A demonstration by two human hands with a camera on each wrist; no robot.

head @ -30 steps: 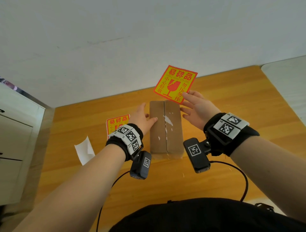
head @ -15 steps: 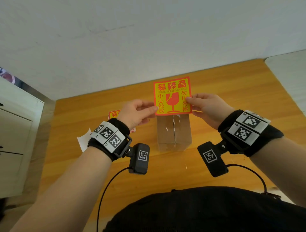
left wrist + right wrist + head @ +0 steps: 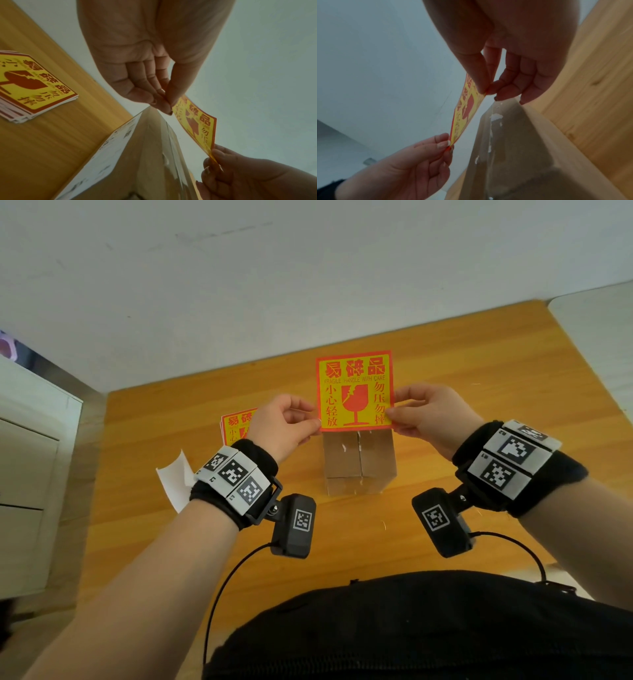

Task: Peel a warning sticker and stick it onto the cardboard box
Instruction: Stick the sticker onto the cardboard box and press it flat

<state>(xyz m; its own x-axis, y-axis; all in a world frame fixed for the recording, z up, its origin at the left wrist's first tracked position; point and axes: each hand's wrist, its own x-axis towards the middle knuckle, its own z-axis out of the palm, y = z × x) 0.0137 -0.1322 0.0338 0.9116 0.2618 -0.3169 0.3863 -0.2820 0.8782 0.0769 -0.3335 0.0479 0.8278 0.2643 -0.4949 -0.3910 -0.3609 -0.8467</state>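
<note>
Setting: a wooden table against a pale wall; I note a white cabinet at the far left of my head view.

Item one: cardboard box, brown, standing on the table between my two wrists, its top seam taped and flecked with white scraps. A white printed label covers one side, seen from my left wrist camera.

Item two: warning sticker, square, yellow with red border, a broken-goblet mark and the words FRAGILE HANDLE WITH CARE. I hold it in the air above the box's top, print toward me, apart from the cardboard.

Item three: left hand, thumb and forefinger pinching the sticker's lower left corner, other fingers curled.

Item four: right hand, pinching the sticker's right edge near the lower corner in the same way. The two hands are apart, the sticker stretched flat between them.

Item five: sticker stack, same design, lying on the table left of the box.

Item six: white backing paper, curled, near the table's left edge.
</note>
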